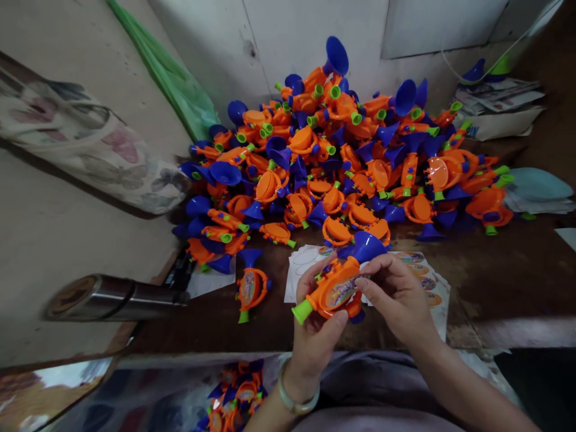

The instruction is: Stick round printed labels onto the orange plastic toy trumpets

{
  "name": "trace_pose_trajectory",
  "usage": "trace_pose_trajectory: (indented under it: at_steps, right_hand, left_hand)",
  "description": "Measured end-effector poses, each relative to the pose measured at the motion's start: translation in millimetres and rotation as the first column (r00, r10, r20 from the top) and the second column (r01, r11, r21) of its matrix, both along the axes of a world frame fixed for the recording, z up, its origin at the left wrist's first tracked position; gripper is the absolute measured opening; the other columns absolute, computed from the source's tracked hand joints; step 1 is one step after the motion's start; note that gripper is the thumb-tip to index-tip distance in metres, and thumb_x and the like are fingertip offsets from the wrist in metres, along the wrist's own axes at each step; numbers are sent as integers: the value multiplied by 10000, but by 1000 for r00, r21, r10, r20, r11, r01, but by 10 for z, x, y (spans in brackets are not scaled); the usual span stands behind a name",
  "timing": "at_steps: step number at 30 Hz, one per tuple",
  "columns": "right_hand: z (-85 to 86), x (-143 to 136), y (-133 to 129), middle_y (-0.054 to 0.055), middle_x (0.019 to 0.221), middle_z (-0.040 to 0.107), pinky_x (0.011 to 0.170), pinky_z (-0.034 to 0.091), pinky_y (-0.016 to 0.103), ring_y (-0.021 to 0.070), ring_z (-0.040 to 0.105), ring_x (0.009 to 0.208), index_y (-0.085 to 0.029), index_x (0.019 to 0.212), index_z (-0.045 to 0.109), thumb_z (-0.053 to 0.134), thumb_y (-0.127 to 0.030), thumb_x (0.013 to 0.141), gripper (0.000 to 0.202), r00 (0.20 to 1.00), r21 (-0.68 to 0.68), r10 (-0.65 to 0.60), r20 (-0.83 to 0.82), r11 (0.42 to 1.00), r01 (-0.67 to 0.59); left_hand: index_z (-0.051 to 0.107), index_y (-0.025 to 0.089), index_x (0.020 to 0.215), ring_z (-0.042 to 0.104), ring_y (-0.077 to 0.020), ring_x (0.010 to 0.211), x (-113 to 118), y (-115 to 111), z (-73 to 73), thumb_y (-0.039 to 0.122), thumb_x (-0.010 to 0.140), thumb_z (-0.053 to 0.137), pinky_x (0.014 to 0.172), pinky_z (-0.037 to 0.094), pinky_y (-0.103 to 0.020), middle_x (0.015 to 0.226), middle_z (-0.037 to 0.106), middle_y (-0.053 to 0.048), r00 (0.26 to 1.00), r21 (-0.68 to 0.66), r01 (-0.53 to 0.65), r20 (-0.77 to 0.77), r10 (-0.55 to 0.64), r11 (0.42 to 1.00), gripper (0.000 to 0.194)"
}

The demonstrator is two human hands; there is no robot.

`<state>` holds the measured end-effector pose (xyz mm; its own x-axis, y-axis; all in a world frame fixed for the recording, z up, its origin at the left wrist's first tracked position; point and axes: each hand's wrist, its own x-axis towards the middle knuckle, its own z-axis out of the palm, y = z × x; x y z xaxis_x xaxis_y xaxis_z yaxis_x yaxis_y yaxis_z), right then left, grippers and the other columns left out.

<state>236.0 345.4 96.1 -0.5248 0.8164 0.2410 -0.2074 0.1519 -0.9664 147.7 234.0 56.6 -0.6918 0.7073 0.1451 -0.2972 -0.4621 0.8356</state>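
An orange toy trumpet with a blue bell and a lime mouthpiece lies tilted in my left hand, whose fingers and thumb close round its body. My right hand pinches the upper right edge of a colourful oval sticker, which lies over the trumpet's flat face. Whether that edge is stuck down, I cannot tell. Under my hands are a sheet of round printed stickers and white papers. Left of them rests another toy trumpet with a sticker on its face.
Behind my hands, a large heap of toy trumpets leans against the wall. A steel flask lies at the left. More trumpets are below the table edge. Blue-green sheets and a paper stack are at the right.
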Motion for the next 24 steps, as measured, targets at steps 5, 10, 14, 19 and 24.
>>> trace_pose_trajectory:
  at_steps: [5,10,14,19,24]
  right_hand:
    - [-2,5,-5,-29,695,667,530,587,196,114,640,584,-231,832,670,872,-458,860,305,999,-23,40,19,999,-39]
    - [-17,1,-10,-25,741,694,559,593,183,109,658,619,-232,842,679,877,-358,848,235,999,-57,38,0,998,-38]
    - [-17,0,-14,-29,739,688,553,585,180,107,652,615,-232,837,677,875,-332,848,222,999,-75,40,-13,996,-41]
    - [-23,1,-13,-34,738,675,570,579,187,108,644,623,-235,844,672,850,-294,859,187,999,-34,35,10,999,-35]
    - [-42,-22,-19,-37,745,674,565,561,186,108,628,617,-240,874,669,790,-209,873,125,1000,71,-1,17,997,0]
  left_hand:
    - [656,314,1379,775,-306,1184,-15,8,-12,388,839,898,969,658,-394,1393,729,-111,999,-41,-19,-35,18,999,597]
    - [658,316,1381,761,-305,1218,-17,23,-10,393,867,875,998,645,-391,1412,722,-107,997,-44,-27,-67,24,999,563]
    - [660,316,1382,761,-301,1218,-16,29,-37,382,895,846,1009,639,-397,1398,732,-103,997,-37,-30,-76,27,999,525]
    - [657,300,1376,710,-312,1297,-10,23,-108,393,941,780,1113,578,-454,1456,695,-102,992,-94,-102,-89,93,990,462]
    - [672,300,1364,709,-293,1285,4,-4,-150,381,962,758,1135,555,-447,1399,721,-88,990,-119,-129,-80,120,984,419]
